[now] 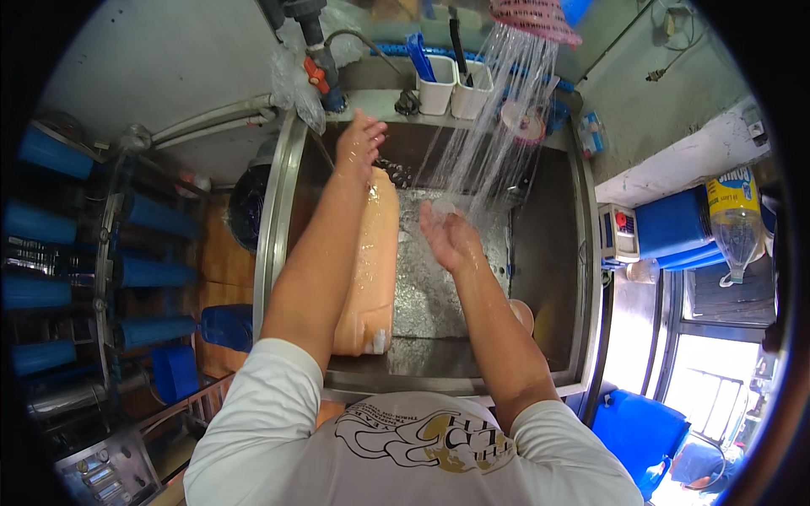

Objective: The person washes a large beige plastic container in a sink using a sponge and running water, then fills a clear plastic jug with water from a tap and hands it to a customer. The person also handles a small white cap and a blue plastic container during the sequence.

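A long peach-coloured plastic jug [375,253] lies wet on its side along the left part of a steel sink [280,244]. My left hand [361,145] is above the jug's far end, fingers stretched out, with nothing in it. Nearer the middle, my right hand [451,238] is palm up at the edge of falling water [494,126]. Its fingers are curled at a small translucent round piece [443,205], whose kind I cannot make out. The water streams from a pink cloth-like cover [536,18] at the top.
Two white holders [436,84] with brushes stand on the back ledge, right of an orange-handled valve [316,76]. A pink-and-white round lid [523,122] is behind the stream. Partly behind my right forearm is a peach round thing [521,316]. Blue containers [666,228] stand at right.
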